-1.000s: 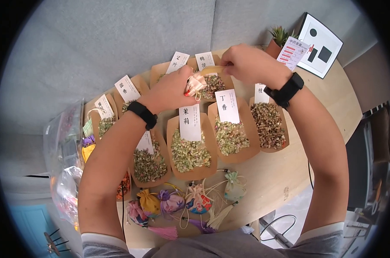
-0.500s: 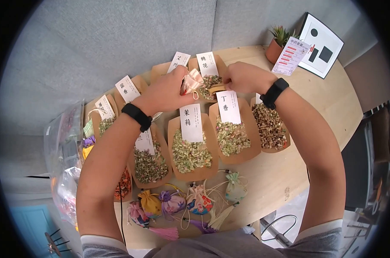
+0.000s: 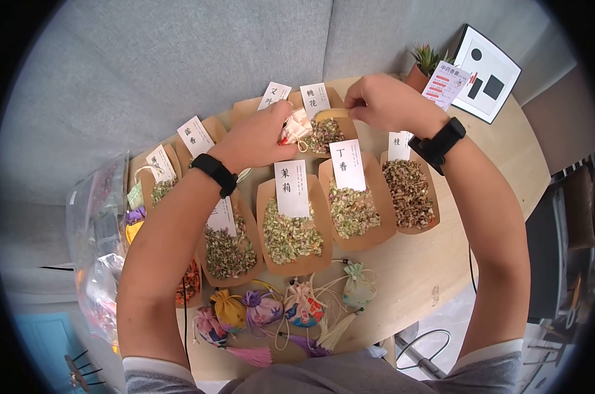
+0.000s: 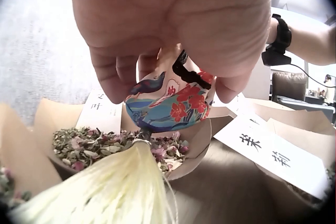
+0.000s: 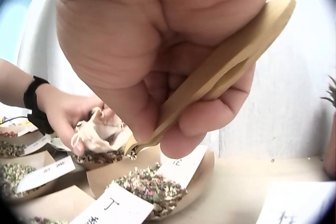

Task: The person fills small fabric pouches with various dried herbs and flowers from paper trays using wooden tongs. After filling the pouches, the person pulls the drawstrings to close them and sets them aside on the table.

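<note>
My left hand (image 3: 261, 136) holds a small drawstring sachet pouch (image 3: 297, 123) above the back trays, its gathered pale mouth facing up. In the left wrist view the pouch (image 4: 170, 100) shows a blue and red flower print, and a cream tassel (image 4: 121, 187) hangs below it. My right hand (image 3: 392, 102) pinches slim wooden tongs (image 3: 335, 113). Their tip is right at the pouch mouth in the right wrist view, where the tongs (image 5: 205, 77) slant down leftward. Below lies a paper tray of dried petals (image 3: 327, 134); what the tip carries is hidden.
Several brown paper trays (image 3: 269, 253) of dried herbs with white label cards (image 3: 292, 189) fill the table. Finished-looking sachets (image 3: 264, 308) lie along the front edge. A potted plant (image 3: 425, 62), a printed card (image 3: 447, 84) and a framed board (image 3: 488, 75) stand back right.
My right hand dipped the tongs towards the petal tray half a second ago, then rose again to the pouch mouth. My left hand kept hold of the pouch, shifting only slightly.
</note>
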Tool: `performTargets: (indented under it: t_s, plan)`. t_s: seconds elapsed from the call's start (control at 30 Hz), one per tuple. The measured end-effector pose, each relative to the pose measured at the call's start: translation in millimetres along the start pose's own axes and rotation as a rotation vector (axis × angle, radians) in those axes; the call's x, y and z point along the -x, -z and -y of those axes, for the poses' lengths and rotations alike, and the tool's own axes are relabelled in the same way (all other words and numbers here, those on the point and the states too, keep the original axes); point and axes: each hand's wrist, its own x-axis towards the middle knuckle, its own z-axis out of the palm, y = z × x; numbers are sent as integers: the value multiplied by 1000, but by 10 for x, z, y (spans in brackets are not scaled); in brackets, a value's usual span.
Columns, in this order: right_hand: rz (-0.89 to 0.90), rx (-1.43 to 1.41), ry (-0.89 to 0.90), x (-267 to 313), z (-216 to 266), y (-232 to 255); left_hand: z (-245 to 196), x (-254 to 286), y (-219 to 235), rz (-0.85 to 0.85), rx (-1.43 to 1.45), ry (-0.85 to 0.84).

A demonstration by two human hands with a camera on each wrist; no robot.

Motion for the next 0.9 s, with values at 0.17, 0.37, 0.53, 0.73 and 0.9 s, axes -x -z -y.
performTargets:
  t_s: [0.17, 0.37, 0.53, 0.73, 0.9]
  plan:
    - [-6, -64, 68, -91, 234, 92, -40, -2, 0, -2, -18, 9]
    - [105, 201, -91, -236, 127, -126, 76, 16, -8, 8, -53, -2]
    - [83, 177, -22, -354, -73, -574, 66, 42, 8, -12, -2, 1]
    - [167, 201, -105, -208, -161, -347, 104, 66, 34, -14, -56, 16]
    - [240, 111, -154, -256, -227, -432, 92, 81, 45, -31, -28, 10]
